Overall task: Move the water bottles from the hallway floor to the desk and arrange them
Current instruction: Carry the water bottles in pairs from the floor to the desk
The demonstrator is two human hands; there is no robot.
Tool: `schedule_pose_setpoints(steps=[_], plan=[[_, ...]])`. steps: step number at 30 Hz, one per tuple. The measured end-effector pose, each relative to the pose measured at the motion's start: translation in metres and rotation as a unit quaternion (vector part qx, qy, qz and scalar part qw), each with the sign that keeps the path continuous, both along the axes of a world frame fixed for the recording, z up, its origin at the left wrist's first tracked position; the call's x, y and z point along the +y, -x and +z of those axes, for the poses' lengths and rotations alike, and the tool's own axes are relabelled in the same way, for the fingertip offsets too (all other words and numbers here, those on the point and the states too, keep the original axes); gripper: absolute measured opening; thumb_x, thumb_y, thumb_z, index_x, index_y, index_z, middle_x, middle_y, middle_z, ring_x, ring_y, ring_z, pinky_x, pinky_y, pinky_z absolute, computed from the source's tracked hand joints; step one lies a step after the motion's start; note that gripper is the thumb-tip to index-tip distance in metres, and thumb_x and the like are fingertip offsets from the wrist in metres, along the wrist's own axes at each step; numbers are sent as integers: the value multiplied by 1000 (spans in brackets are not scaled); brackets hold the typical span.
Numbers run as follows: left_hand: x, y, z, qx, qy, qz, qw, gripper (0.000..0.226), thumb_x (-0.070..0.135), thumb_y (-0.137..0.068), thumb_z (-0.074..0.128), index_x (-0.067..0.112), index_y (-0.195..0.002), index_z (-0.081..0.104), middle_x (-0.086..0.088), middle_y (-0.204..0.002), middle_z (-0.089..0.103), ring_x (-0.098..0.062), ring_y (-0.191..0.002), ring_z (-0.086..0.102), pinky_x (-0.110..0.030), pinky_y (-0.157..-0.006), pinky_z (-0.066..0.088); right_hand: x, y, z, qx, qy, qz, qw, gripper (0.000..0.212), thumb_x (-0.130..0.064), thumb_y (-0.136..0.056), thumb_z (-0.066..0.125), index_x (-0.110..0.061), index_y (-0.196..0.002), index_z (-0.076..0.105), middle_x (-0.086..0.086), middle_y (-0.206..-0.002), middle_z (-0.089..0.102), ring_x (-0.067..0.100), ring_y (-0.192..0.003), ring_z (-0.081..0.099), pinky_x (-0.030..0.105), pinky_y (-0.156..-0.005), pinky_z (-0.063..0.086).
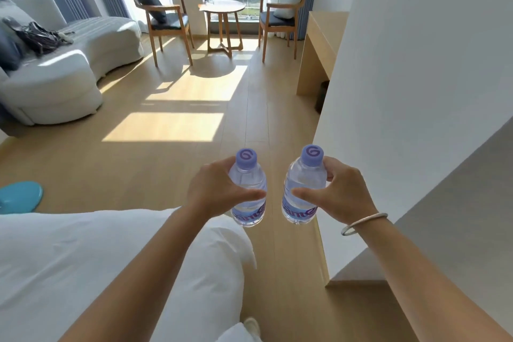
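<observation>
holding two water bottles upright, side by side above the wooden floor point(166, 175): left bottle point(248, 189) gripped in the left hand point(216, 189), right bottle point(302, 186) gripped in the right hand point(341, 191), bracelet point(363, 223) on that wrist. further ahead at right, against the wall, a wooden desk point(319, 44); beyond, a round table point(222, 7) between two chairs.
</observation>
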State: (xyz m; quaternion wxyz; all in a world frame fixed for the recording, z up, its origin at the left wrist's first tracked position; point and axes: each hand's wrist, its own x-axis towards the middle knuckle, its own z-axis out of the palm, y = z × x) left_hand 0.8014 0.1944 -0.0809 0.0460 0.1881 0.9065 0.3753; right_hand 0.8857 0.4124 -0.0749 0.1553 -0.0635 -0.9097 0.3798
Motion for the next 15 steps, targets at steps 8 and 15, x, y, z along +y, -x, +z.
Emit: schedule_pose_setpoints(steps=[8, 15], plan=[[28, 141, 11, 5, -11, -14, 1000, 49, 64, -44, 70, 44, -88, 60, 16, -83, 69, -9, -80, 65, -30, -72, 52, 28, 130, 6, 13, 16, -19, 1000, 44, -40, -65, 78, -17, -100, 66, 1, -86, 70, 18, -77, 64, 37, -72, 56], [77, 252, 2, -15, -6, -11, 1000, 39, 63, -42, 69, 51, -75, 54, 21, -77, 66, -4, -77, 63, -25, -65, 47, 76, 244, -11, 3, 23, -19, 1000, 42, -43, -64, 77, -21, -98, 65, -3, -84, 68, 15, -76, 64, 36, -71, 56]])
